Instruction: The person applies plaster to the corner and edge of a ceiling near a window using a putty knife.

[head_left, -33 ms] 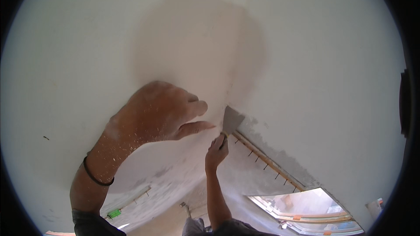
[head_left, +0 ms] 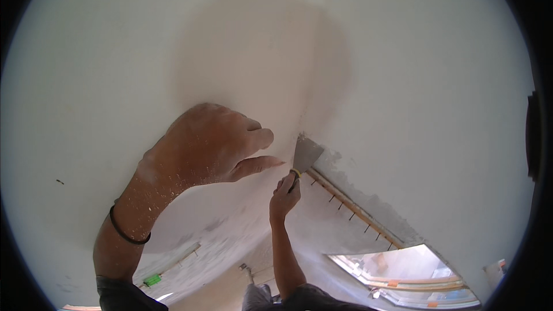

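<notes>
My right hand [head_left: 284, 196] is closed around the handle of a putty knife [head_left: 307, 152], which has a wide grey metal blade and a yellow band at its neck. The blade lies against the pale wall [head_left: 415, 98], beside a corner line and a rough grey strip of filler [head_left: 368, 198]. Small crumbs show at its upper tip. To the left, my dusty left hand [head_left: 216, 144] is bent over close to the wall surface, thumb and forefinger apart, with nothing seen between them. Its other fingers are partly hidden. A dark band circles that wrist.
Below the filler runs a wooden strip [head_left: 360, 213] with several nails sticking out. A window [head_left: 403, 270] is at the lower right. Something bright green [head_left: 152, 280] appears at the lower left, and a grey trouser leg [head_left: 256, 298] at the bottom.
The putty knife blade has shifted slightly up in the picture, and crumbs now show at its tip. The left hand has hardly moved.
</notes>
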Available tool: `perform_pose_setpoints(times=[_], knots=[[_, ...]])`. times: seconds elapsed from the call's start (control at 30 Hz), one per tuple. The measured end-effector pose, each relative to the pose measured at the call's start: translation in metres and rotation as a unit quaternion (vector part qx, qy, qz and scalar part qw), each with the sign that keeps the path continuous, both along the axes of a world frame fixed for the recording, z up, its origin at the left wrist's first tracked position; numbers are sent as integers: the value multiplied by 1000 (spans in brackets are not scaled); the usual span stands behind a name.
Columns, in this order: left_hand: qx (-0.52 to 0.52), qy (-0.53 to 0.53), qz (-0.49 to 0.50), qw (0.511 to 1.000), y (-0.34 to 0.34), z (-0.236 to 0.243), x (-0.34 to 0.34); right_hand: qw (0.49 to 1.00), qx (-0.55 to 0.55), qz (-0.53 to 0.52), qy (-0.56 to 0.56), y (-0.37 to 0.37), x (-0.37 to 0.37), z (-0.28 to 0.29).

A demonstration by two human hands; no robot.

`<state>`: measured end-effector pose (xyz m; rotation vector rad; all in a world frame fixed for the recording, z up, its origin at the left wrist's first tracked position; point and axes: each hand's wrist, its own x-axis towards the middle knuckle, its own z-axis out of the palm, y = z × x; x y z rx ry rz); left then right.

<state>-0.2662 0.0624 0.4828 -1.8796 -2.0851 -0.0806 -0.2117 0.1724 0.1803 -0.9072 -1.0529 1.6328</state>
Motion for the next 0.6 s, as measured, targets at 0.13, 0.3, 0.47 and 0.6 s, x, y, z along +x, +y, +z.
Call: perform_pose_setpoints(times=[0.13, 0.3, 0.47, 0.6], knots=[[-11, 1, 0, 1000, -1, -3, 3, 1000, -1, -22, -8, -9, -1, -18], [-11, 11, 6, 1000, -4, 1, 3, 1000, 5, -20, 16, -10, -8, 5], [8, 4, -15, 1000, -3, -5, 1, 999, -40, -2, 12, -11, 0, -12], [6, 1, -5, 1000, -5, -1, 2, 998, -17, 7, 57, -9, -9, 7]])
